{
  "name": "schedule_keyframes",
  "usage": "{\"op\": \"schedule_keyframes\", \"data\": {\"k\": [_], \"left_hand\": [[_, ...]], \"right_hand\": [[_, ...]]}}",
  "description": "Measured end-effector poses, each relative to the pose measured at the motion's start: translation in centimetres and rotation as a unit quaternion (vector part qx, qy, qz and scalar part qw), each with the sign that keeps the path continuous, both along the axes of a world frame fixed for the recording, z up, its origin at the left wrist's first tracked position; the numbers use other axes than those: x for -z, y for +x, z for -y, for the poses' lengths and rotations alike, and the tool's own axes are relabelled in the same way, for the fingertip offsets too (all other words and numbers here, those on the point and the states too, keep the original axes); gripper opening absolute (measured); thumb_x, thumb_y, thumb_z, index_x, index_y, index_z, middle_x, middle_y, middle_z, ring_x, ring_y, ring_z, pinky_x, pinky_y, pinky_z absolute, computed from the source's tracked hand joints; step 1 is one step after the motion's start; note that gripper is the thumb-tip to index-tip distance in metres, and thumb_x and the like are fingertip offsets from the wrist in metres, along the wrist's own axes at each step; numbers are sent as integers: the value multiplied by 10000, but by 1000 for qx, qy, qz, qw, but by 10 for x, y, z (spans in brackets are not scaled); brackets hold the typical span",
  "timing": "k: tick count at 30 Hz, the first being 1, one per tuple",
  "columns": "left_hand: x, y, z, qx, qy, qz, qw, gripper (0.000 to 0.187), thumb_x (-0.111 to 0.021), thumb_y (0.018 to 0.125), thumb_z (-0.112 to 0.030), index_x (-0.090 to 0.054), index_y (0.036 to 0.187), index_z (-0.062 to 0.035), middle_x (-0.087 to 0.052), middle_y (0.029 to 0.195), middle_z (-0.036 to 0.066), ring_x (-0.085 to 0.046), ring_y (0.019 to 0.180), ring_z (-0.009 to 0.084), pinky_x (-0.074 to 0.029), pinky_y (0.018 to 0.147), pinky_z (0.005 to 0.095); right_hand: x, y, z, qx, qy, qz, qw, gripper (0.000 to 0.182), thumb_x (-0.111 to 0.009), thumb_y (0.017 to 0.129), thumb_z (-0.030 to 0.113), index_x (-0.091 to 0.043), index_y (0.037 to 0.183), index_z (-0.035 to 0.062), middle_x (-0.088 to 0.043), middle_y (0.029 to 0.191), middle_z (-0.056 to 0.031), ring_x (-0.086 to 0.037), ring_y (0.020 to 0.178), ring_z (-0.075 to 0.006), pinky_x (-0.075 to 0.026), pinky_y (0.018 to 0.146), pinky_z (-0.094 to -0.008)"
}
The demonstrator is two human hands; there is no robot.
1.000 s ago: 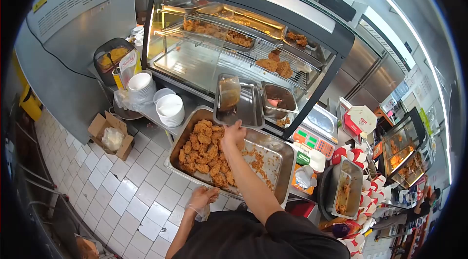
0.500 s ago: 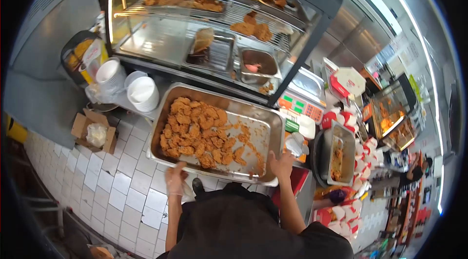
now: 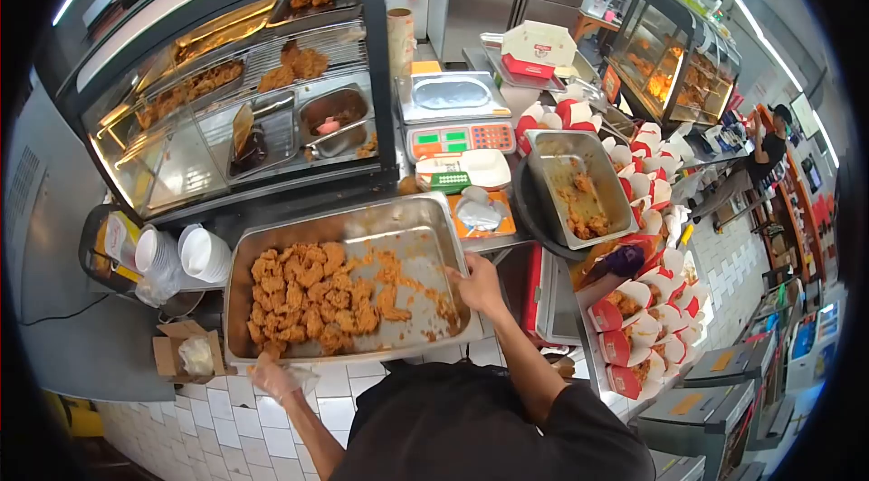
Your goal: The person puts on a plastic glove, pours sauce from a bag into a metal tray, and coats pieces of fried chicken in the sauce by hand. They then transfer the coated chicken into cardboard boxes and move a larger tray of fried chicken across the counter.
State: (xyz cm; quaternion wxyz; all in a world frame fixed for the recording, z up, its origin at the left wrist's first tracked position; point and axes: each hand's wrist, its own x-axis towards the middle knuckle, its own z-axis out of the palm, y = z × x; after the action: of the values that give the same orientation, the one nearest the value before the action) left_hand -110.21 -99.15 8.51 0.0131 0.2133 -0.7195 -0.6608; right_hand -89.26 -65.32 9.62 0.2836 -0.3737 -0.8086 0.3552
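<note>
A large steel tray (image 3: 412,332) holds a heap of fried chicken pieces (image 3: 303,295) on its left side, with loose crumbs to the right. My left hand (image 3: 279,380), in a clear plastic glove, grips the tray's near edge by the left corner; its fingertips are partly hidden under the rim. On the right end wall, my right hand (image 3: 478,284) is closed over the rim, bare of any glove. The tray sits in front of the glass warming cabinet (image 3: 244,196), at the counter's edge.
Right of the tray stand a digital scale (image 3: 460,139), a smaller steel pan (image 3: 584,196) with chicken bits, and many red-and-white boxes (image 3: 634,336), some filled. White tubs (image 3: 205,257) stand at left, above a cardboard box (image 3: 186,352). A person (image 3: 768,151) stands far right.
The view has turned to the right, so the cabinet and tray appear farther left. My left hand has moved to the tray's near-left corner, and my right hand has closed on its right end.
</note>
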Motion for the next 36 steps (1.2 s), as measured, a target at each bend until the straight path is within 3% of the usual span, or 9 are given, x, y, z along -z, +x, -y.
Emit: {"op": "schedule_keyframes", "data": {"k": [5,7,10,14,16,23,27,34,36], "left_hand": [[-67,66,-2,100,19,-126,987,115,-593,770,-87,-520,773,1,-512,739,34,-483,695,148,-413,655,287],[-125,101,-36,139,18,-157,978,120,-599,769,-98,-536,779,3,-535,754,31,-502,717,155,-421,703,265],[-139,108,-62,255,-153,-157,942,192,-542,868,-186,-606,850,-6,-564,819,97,-529,904,202,-415,895,348],[-155,90,-177,329,-152,-254,897,198,-617,787,-161,-598,863,20,-575,774,121,-528,745,216,-421,667,386],[-152,69,-250,408,7,-234,883,297,-608,779,-143,-638,1002,51,-679,949,180,-629,877,248,-471,765,390],[-192,-14,-469,471,-80,-207,854,340,-620,705,-186,-639,872,109,-656,772,151,-585,688,195,-456,605,375],[-171,-115,-617,364,-127,-234,893,370,-698,683,-184,-698,973,47,-700,946,235,-690,845,300,-559,737,376],[-172,-257,-767,497,-591,-428,470,360,-739,596,-141,-760,951,-80,-718,1036,143,-695,943,290,-567,786,386],[-173,-266,-767,558,-543,-366,510,316,-693,667,-148,-733,955,-26,-700,1013,174,-680,928,287,-553,782,389]], "right_hand": [[-109,122,27,54,-170,-14,984,212,-719,811,158,-691,935,-11,-674,742,-121,-640,734,-161,-488,711,-319],[-131,180,26,81,-73,83,991,190,-711,824,144,-694,954,6,-665,728,-122,-552,617,-144,-457,621,-292],[-171,230,36,174,-90,-71,978,118,-711,829,91,-673,870,-13,-640,705,-22,-487,623,-75,-409,592,-255],[-178,288,26,241,-135,-235,932,67,-716,811,20,-663,828,-17,-620,747,28,-483,665,-58,-395,634,-226],[-173,285,9,250,-111,-277,921,75,-722,803,15,-663,837,-17,-623,749,18,-488,673,-60,-397,650,-224],[-181,200,-82,325,-3,-261,909,136,-654,749,-30,-673,882,-48,-667,772,-37,-568,675,-105,-459,656,-268],[-188,108,-143,374,34,-219,901,172,-667,730,15,-668,890,-48,-673,745,-74,-600,665,-130,-483,643,-303],[-171,-50,-163,349,-17,-328,878,244,-656,788,-24,-582,1016,-71,-651,936,-86,-586,832,-134,-466,797,-288],[-157,-76,-162,357,-65,-331,871,262,-673,798,-13,-567,1027,-83,-648,970,-103,-584,855,-139,-462,824,-292]]}}
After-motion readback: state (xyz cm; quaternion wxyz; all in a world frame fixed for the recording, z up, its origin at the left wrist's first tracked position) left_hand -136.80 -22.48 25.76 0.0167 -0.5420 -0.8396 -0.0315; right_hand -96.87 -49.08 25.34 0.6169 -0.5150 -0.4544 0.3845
